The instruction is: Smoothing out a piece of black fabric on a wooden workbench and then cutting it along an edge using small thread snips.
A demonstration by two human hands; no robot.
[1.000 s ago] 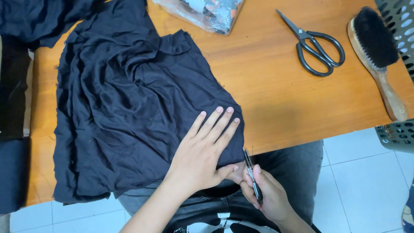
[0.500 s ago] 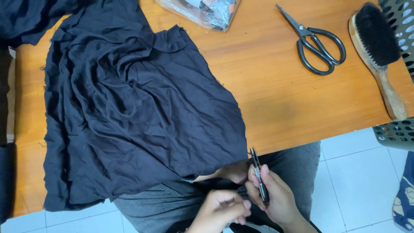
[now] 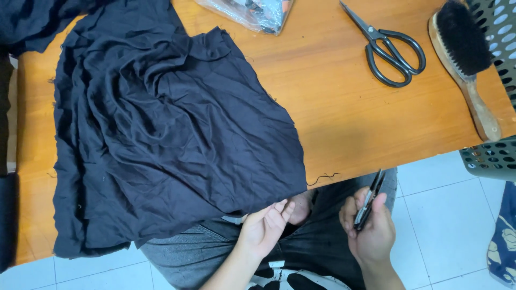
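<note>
A wrinkled black cloth lies spread over the left part of the wooden table, its lower corner hanging off the front edge. My left hand is below that edge, palm up, fingers pinching the cloth's hanging hem. My right hand is over my lap to the right, closed around small black thread snips that point up toward the table edge. A loose dark thread lies on the table edge between the two hands.
Large black scissors and a wooden brush with black bristles lie at the back right. A clear plastic bag sits at the back centre. A perforated plastic basket stands at the right. White tiled floor is below.
My left hand left the top of the cloth, dropped below the table edge and now holds the hem. My right hand with the snips moved slightly right.
</note>
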